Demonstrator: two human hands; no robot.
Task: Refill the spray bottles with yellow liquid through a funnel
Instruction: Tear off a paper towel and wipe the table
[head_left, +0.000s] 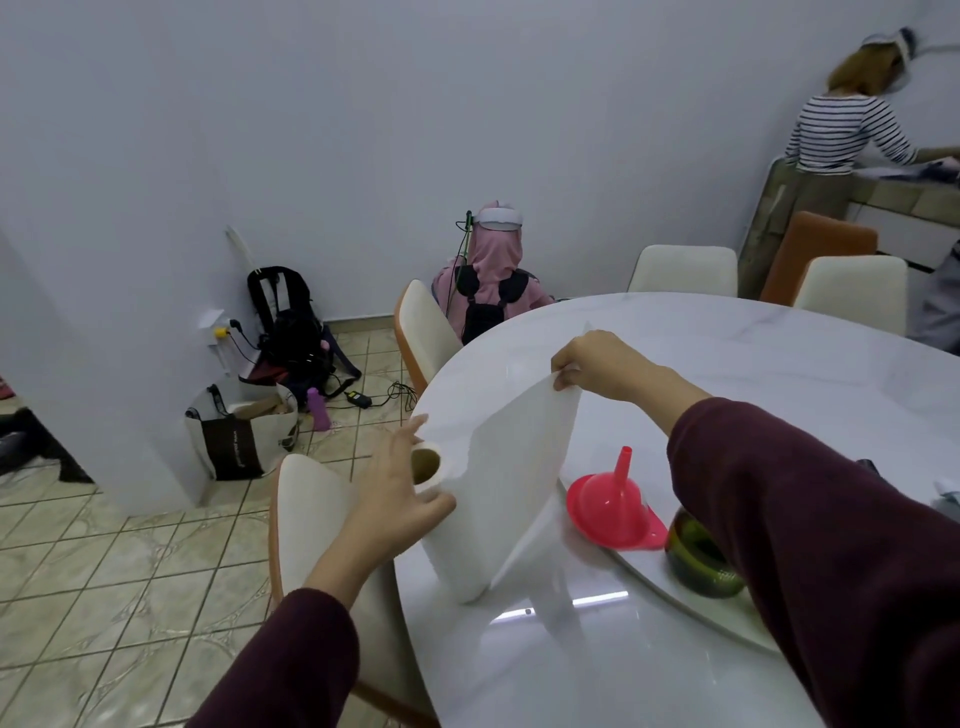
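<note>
Left grip: the left hand (402, 488) steadies the top end of a paper towel roll (462, 519), thumb curled against its side, fingers spread over the cardboard core.
Right grip: the right hand (597, 366) pinches the top corner of the loose sheet (519, 441), thumb and fingers clamped together on the paper, lifted above and beyond the roll.
Roll: upright on the white counter (727, 364), near its edge (the sheet runs from the roll up to the right grip).
Funnel: a red funnel (610, 501) lies mouth down, spout up, just right of the roll and below the right grip, on the rim of a round tray (727, 618).
Bowl: a dark green bowl (696, 561) sits on the tray beside the funnel, partly hidden by the right sleeve (805, 545).
Spray bottles: not visible.
Background: a chair (306, 509) below the left grip; two other people, one seated on the floor, one standing far right.
</note>
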